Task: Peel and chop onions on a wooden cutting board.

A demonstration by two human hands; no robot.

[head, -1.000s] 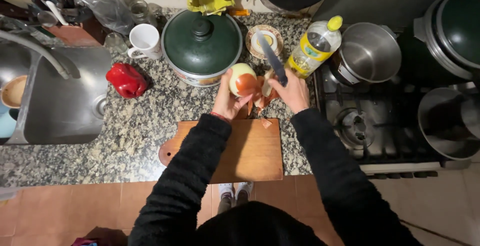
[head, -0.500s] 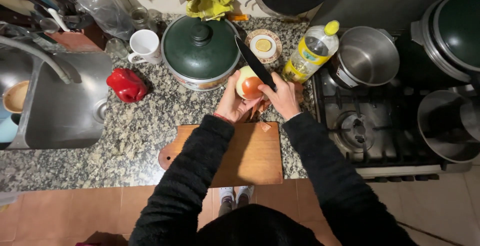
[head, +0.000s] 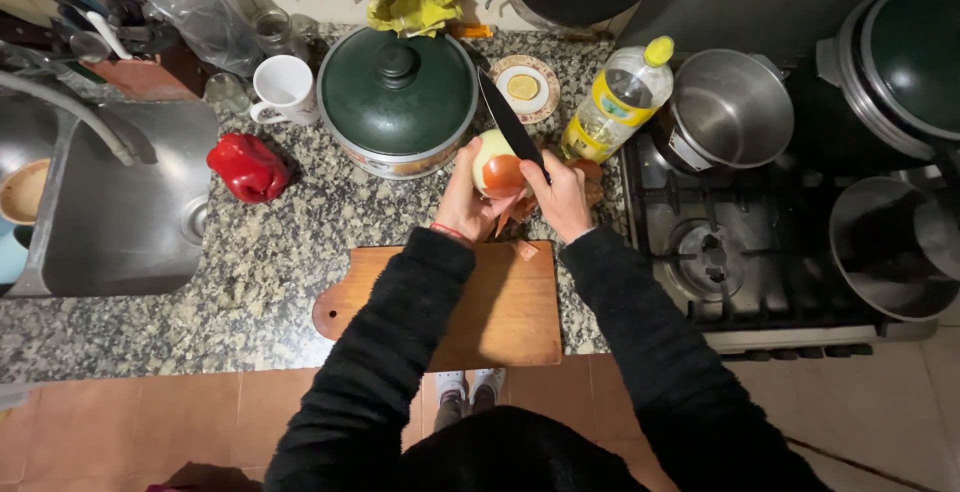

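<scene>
- Speckled granite counter [head: 250,282] between sink and stove, a wooden board [head: 500,312] at its edge.
- Left hand [head: 462,202] cups a half-peeled onion [head: 497,167] above the board.
- Right hand [head: 562,197] grips a dark knife [head: 508,122], blade against it.
- The onion looks firm, slick where bared; hold it by the dry skin.

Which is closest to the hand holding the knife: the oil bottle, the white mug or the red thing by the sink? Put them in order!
Measured from the right hand in the head view:
1. Oil bottle, just beyond the hand, toward the stove.
2. White mug, past the green-lidded pot, on the left.
3. Red thing, farthest left, beside the sink.
</scene>
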